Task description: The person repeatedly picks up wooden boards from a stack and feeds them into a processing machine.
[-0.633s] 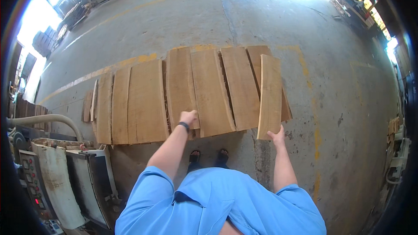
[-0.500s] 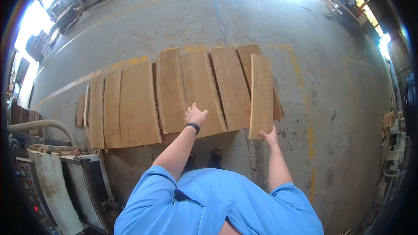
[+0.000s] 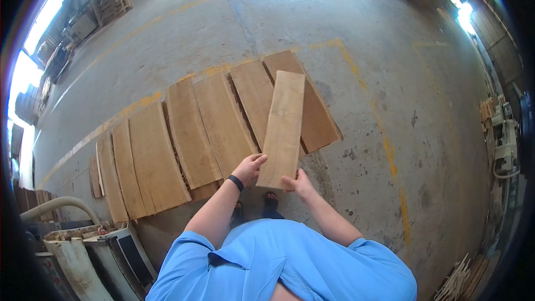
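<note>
A short, light-brown wooden board (image 3: 282, 128) is held up in front of me, its long side pointing away and tilted slightly right. My right hand (image 3: 299, 184) grips its near end at the right corner, thumb on top. At the board's lower left edge my left hand (image 3: 249, 170), with a dark band on the wrist, has its fingers curled against the wood; the fingertips are partly hidden. Beneath and left of the board lies a row of wider planks (image 3: 214, 117) side by side, some with rough bark edges. The held board covers part of the rightmost plank (image 3: 317, 117).
A machine with pale, worn panels (image 3: 75, 262) and a thick hose (image 3: 61, 205) stands at lower left. Yellow lines (image 3: 390, 156) mark the concrete floor. Thin wood strips (image 3: 454, 278) lie at lower right. More timber is stacked along both sides.
The board has moved left and closer to my body in my right hand. My left hand has left the planks and come to the board's left edge. My view has turned right.
</note>
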`<state>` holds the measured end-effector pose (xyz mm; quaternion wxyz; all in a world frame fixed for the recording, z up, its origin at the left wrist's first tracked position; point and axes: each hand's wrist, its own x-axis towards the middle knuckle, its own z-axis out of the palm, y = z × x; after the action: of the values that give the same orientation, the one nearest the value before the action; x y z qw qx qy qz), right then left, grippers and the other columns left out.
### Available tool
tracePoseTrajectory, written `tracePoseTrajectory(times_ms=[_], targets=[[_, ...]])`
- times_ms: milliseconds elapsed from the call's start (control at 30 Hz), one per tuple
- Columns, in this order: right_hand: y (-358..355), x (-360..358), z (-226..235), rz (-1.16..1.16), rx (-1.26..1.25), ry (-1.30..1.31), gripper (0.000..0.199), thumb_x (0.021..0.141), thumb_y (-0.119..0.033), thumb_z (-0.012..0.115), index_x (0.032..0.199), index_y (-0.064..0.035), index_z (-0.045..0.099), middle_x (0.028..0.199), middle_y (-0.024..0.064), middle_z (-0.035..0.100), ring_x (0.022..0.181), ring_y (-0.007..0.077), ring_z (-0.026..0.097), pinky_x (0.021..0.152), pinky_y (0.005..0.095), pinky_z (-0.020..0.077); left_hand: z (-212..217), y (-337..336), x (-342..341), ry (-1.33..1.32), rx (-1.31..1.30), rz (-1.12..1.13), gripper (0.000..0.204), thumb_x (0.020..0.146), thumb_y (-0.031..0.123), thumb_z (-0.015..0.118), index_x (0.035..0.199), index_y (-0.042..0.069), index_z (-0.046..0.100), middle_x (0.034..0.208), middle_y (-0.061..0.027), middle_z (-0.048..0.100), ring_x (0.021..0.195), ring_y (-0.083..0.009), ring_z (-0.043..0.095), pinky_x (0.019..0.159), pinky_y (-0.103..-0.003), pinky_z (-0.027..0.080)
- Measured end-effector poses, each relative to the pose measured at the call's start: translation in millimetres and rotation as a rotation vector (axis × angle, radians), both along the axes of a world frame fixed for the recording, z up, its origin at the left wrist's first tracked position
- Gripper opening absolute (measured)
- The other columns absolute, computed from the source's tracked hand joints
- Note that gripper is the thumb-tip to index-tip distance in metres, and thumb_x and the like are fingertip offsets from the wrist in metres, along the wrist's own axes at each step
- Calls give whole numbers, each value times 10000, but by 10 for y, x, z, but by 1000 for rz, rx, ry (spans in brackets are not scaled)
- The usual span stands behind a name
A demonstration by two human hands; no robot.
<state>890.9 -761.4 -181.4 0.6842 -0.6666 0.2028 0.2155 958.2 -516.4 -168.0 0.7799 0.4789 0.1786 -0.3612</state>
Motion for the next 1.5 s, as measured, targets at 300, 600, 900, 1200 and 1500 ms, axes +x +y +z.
tracePoseTrajectory(times_ms=[300, 600, 900, 1200, 1500], targets=[[-819, 1048, -63, 226, -752, -217, 761, 872, -327, 809, 1477, -9, 472, 1367, 198, 601, 1233, 325, 597, 1054, 443, 491, -85, 679, -278, -181, 646, -91, 429, 995, 354, 693, 1132, -52, 711, 977, -90, 746, 876, -167, 674, 787, -337, 534], [-1203, 1823, -363, 163, -1174, 49, 1070, 768, -525, 864, 1577, -44, 355, 1573, 202, 433, 1447, 367, 433, 1218, 464, 353, -304, 1589, -874, -250, 984, -39, 393, 980, 338, 686, 1095, -36, 721, 931, -125, 745, 877, -211, 687, 810, -360, 534], [-1799, 2053, -177, 207, -925, 2, 727, 734, -383, 919, 1268, 17, 631, 1298, 185, 658, 1229, 329, 618, 1031, 441, 518, -382, 1567, -852, -227, 823, -40, 379, 986, 333, 687, 1096, -29, 720, 940, -102, 742, 878, -191, 676, 816, -344, 532], [-1475, 1131, 148, -56, -468, -329, 420, 867, -112, 822, 1189, 38, 598, 1073, 118, 690, 948, 213, 673, 862, 344, 547, -375, 1969, -933, -194, 713, 10, 386, 1015, 326, 656, 1087, -48, 716, 907, -63, 714, 829, -168, 638, 772, -337, 516], [-744, -1007, 391, -351, 117, 82, 528, 931, -257, 779, 1331, 13, 565, 1249, 136, 666, 1150, 259, 648, 973, 425, 529, -458, 2588, -1200, -131, 527, 31, 449, 1047, 354, 598, 1150, -70, 702, 994, -100, 738, 881, -196, 665, 802, -343, 525]])
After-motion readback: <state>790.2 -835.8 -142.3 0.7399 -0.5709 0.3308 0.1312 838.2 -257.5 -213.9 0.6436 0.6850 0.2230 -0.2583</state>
